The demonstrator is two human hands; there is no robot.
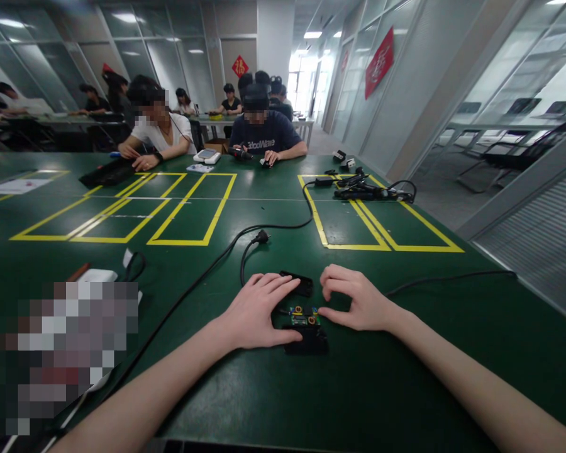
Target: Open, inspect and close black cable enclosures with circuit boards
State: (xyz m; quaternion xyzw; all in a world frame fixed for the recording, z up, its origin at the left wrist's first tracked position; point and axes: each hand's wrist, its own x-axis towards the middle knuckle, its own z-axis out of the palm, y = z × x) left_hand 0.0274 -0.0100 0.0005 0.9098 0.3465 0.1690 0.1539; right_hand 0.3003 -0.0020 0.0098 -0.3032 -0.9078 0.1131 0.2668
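A small green circuit board [304,316] with copper coils lies in an open black casing [308,340] on the green table [358,390]. My left hand [257,311] lies flat beside it, fingers stretched toward a separate black cover piece [300,282], thumb resting on the casing. My right hand [356,299] sits to the right with its fingers curled under and the thumb touching the board's right edge. I cannot see anything held in it.
A black power cable with a plug [261,237] snakes across the table behind my hands. Yellow tape rectangles [195,207] mark the surface. Black adapters and cables [365,189] lie at the far right. Two people [264,135] sit opposite. A white object [97,275] lies at left.
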